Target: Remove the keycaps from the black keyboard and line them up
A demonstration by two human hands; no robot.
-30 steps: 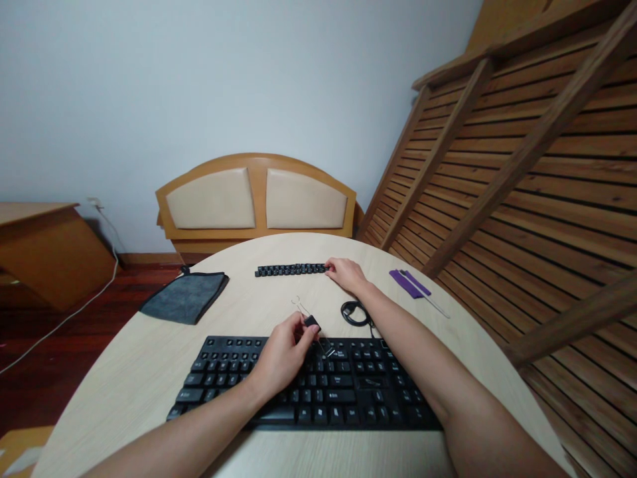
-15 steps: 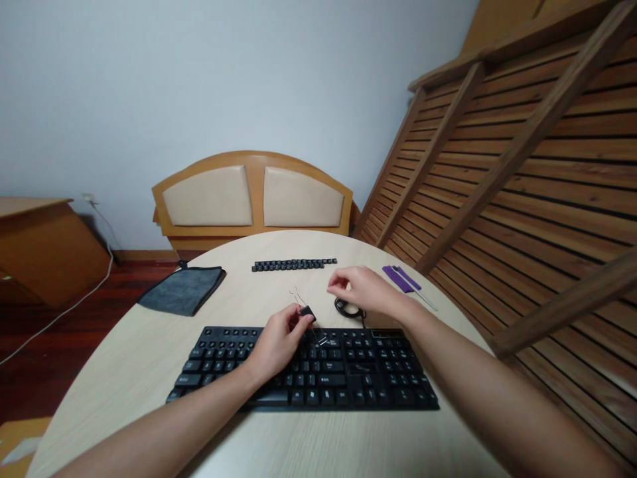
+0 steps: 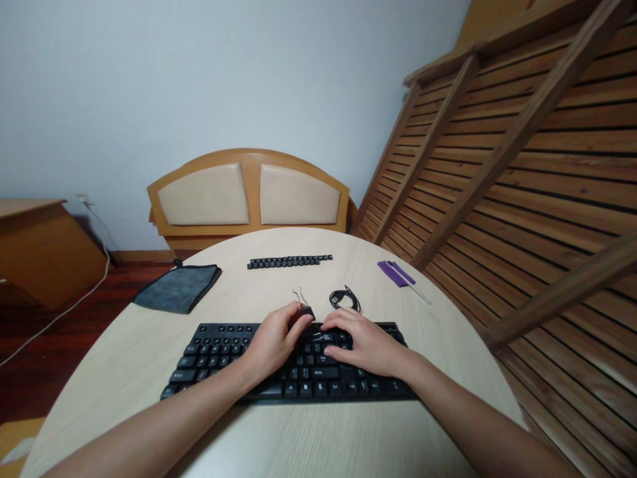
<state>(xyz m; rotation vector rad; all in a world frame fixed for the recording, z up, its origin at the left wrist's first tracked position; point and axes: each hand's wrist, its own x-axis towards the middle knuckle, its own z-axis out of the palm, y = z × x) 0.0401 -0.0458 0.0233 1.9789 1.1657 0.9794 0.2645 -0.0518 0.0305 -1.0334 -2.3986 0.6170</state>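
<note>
My left hand is closed around the black middle of a wire keycap puller. Thin wires stick out of it at both ends, and the lower ends reach down to the keys. Under both hands lies a black keyboard, with some switches at its upper left bare of caps. My right hand rests over the keyboard's right half, thumb and index finger apart beside the puller's lower wires. I see nothing held in it.
Loose keycaps lie in rows at the back of the table. A coiled black cable sits behind the keyboard. A grey cloth lies left; at right, a purple cloth lies under a thin metal-shafted tool.
My right hand has come down and nearer from beside the cable onto the keyboard, its fingers parting. My left hand still grips the keycap puller in nearly the same place.
</note>
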